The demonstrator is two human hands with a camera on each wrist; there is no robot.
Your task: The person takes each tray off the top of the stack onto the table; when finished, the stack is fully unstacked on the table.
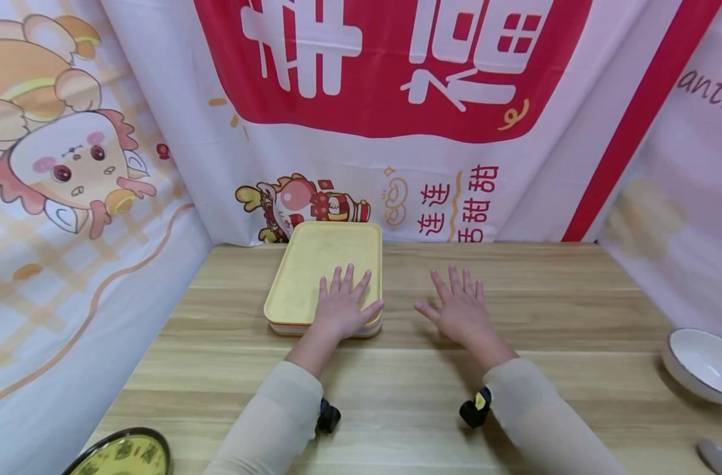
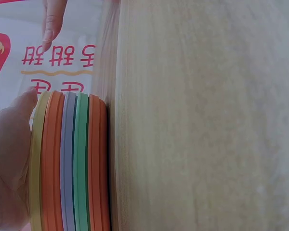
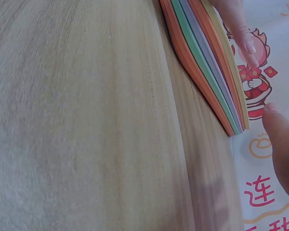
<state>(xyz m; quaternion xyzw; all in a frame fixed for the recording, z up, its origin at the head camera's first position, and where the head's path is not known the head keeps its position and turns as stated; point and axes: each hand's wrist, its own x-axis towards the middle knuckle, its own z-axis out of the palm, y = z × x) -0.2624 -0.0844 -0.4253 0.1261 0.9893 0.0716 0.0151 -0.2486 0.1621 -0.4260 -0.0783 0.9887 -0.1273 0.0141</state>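
Observation:
A stack of several rectangular trays point(image 1: 331, 257), with a pale yellow one on top, lies left of centre on the wooden table. In the left wrist view the stacked trays point(image 2: 67, 163) show orange, lilac and green edges under the yellow one. My left hand point(image 1: 342, 310) is over the near right part of the top tray, fingers spread; whether it touches the tray I cannot tell. To the right of the stack, my right hand point(image 1: 458, 307) is held over the table with fingers spread, holding nothing.
A white bowl with a dark rim point(image 1: 705, 366) stands at the right edge, with a spoon-like grey piece point(image 1: 717, 456) nearer. A yellow patterned dish with a black rim point(image 1: 126, 455) is partly visible at the lower left. Printed cloth point(image 1: 396, 152) hangs behind the wooden table point(image 1: 396, 396).

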